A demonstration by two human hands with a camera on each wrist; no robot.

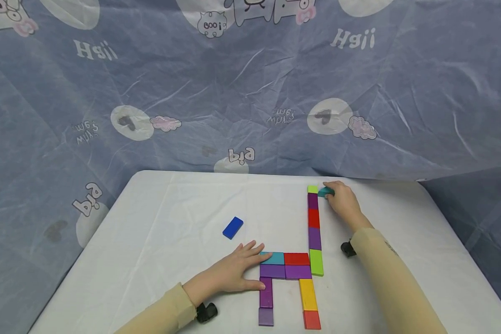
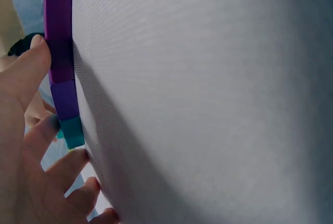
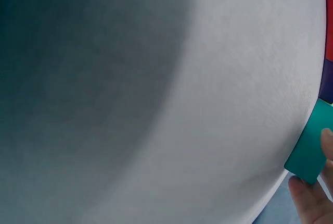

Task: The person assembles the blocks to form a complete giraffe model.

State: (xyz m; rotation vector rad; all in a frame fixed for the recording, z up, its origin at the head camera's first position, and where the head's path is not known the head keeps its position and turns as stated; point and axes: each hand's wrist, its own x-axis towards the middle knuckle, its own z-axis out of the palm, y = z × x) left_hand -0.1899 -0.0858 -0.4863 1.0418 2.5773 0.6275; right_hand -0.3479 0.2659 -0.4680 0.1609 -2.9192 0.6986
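Note:
At the far right of the table, my right hand (image 1: 344, 203) pinches a teal block (image 1: 325, 191) between thumb and fingers. That block is beside the top of an upright column, next to a light green block (image 1: 312, 189). Below it in the column come a dark purple block (image 1: 313, 201), a red block (image 1: 313, 218), a purple block (image 1: 315, 238) and a green block (image 1: 316, 262). My left hand (image 1: 234, 268) lies with fingers spread, its index finger on a light blue block (image 1: 276, 258) and its thumb on a dark purple block (image 1: 266, 290).
A lone blue block (image 1: 233, 228) lies left of the column. Red (image 1: 296, 259) and purple (image 1: 298, 272) blocks join the middle rows, with a yellow block (image 1: 308, 294) below. A white cloth covers the table (image 1: 171, 222); a patterned blue sheet (image 1: 217, 93) hangs behind.

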